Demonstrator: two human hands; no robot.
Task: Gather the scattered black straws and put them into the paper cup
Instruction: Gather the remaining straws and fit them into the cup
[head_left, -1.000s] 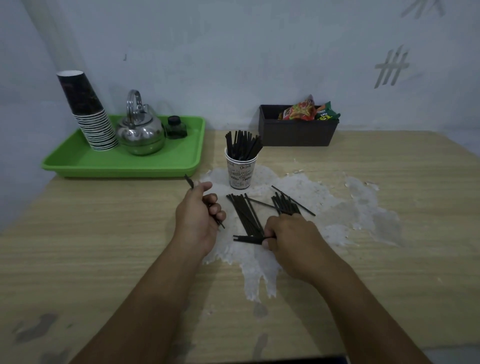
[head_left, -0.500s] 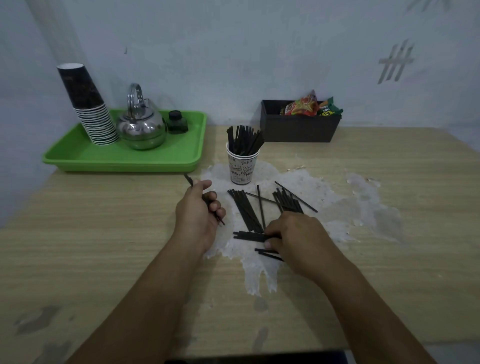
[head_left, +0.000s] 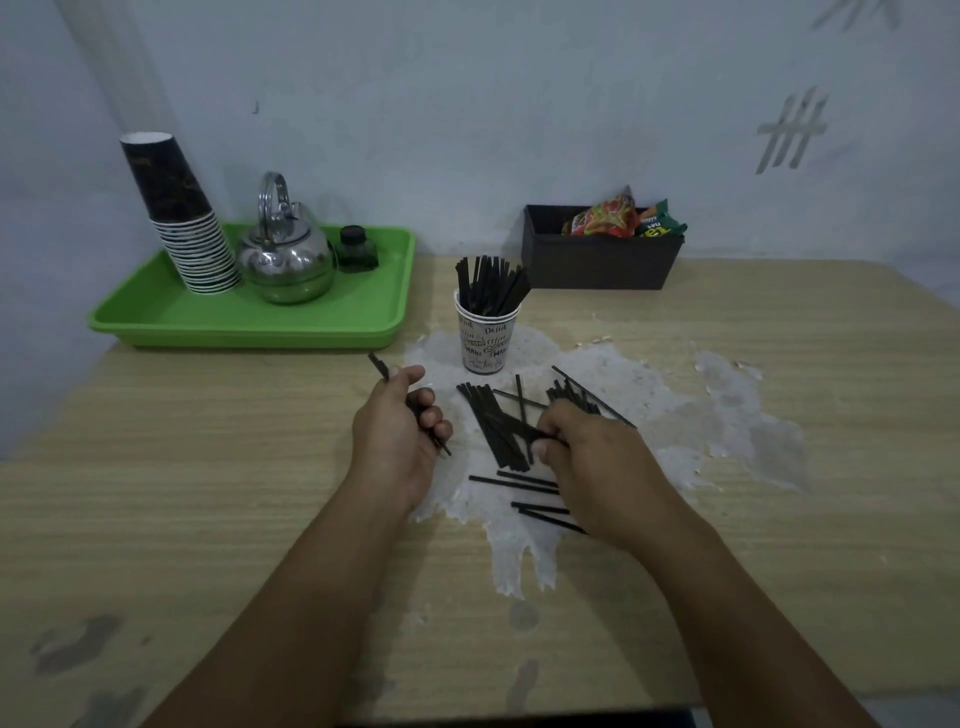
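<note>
While the left hand (head_left: 397, 431) is curling its grip around a few black straws (head_left: 493, 431), the right hand (head_left: 582, 449) is pinching more from the scattered pile on the bench (head_left: 208, 493). Behind the pile, the paper cup (head_left: 485, 340) is standing upright, holding straws.

Bench (head_left: 208, 493) showing matt wood-grain laminate, peeling white; kettle (head_left: 285, 260) gleaming polished metal; tray (head_left: 249, 317) looking glossy green plastic.

Right hand (head_left: 592, 457) moved up onto the pile; four loose straws (head_left: 524, 486) now uncovered
</note>
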